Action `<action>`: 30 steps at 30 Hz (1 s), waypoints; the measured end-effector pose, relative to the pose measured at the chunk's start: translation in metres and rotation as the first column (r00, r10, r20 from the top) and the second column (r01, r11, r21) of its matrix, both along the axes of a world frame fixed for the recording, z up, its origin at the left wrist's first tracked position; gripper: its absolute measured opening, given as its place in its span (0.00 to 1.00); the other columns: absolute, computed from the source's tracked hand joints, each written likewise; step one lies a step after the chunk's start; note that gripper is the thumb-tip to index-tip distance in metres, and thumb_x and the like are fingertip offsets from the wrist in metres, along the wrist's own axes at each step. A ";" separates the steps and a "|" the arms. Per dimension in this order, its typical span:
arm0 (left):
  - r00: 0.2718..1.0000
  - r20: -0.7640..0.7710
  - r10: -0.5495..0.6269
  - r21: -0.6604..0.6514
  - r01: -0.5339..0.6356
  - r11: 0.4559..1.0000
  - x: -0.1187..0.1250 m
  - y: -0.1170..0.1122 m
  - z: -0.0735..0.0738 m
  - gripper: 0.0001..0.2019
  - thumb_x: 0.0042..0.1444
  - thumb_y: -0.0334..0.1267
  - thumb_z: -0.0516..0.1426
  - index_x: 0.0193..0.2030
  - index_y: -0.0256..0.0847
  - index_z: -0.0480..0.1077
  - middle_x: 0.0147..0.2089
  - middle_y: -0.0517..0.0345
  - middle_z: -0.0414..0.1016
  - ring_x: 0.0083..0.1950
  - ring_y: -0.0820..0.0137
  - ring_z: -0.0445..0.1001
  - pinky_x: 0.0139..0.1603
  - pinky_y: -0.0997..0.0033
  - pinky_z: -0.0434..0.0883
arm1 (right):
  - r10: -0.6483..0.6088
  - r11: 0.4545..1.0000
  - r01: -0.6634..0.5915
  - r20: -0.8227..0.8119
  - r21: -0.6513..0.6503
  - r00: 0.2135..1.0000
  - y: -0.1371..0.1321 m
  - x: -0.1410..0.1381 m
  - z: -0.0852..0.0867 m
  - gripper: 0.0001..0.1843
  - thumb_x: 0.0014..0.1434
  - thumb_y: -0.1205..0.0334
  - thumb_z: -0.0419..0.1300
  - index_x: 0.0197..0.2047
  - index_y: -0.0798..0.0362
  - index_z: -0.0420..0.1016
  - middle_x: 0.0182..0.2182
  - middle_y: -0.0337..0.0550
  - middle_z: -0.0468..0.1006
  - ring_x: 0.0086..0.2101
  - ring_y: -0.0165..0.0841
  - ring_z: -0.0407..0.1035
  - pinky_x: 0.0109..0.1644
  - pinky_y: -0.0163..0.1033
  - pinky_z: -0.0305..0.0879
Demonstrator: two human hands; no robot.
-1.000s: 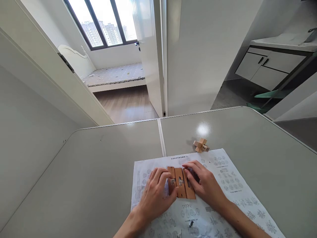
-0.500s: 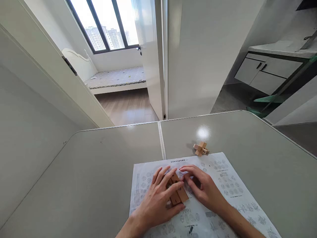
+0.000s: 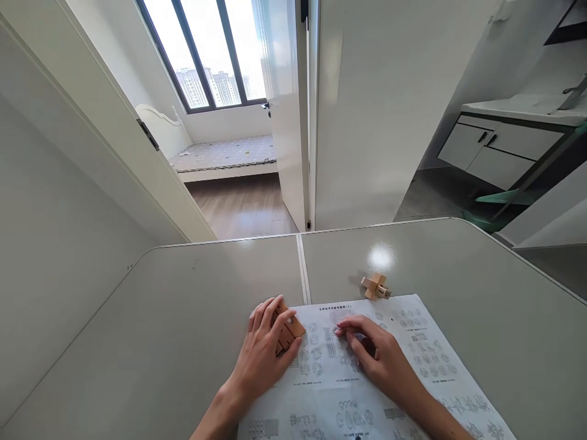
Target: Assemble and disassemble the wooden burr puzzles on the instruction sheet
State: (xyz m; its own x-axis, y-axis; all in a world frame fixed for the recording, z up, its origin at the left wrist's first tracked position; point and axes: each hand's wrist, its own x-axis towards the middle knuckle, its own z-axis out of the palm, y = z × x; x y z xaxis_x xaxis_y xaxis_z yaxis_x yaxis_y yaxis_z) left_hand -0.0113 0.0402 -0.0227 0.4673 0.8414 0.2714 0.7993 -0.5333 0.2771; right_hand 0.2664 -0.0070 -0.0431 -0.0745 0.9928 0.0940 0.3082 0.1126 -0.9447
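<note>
My left hand (image 3: 263,354) lies over a group of flat notched wooden puzzle pieces (image 3: 288,330) at the left edge of a printed instruction sheet (image 3: 403,360), its fingers curled around them. My right hand (image 3: 373,354) rests on the sheet to the right, fingers bent down with the tips on the paper and nothing visibly in them. A small assembled wooden cross puzzle (image 3: 375,286) stands just beyond the sheet's top edge, apart from both hands.
The grey table (image 3: 160,330) has a seam down its middle and rounded far corners. Beyond it are a white wall, an open doorway to a bedroom with a window, and a cabinet (image 3: 499,150) at the right.
My left hand has dragged the wooden pieces from the middle of the sheet to its left edge. My right hand has let go of them and stays on the paper.
</note>
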 end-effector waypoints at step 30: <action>0.992 0.086 0.094 0.039 -0.097 0.994 -0.027 0.004 -0.014 0.25 0.70 0.45 0.60 0.71 0.54 0.62 0.74 0.51 0.68 0.74 0.52 0.68 0.70 0.44 0.73 | -0.423 0.899 0.217 -0.630 -0.380 0.651 0.016 0.018 0.011 0.42 0.56 0.41 0.74 0.69 0.39 0.66 0.35 0.37 0.79 0.24 0.31 0.70 0.21 0.33 0.66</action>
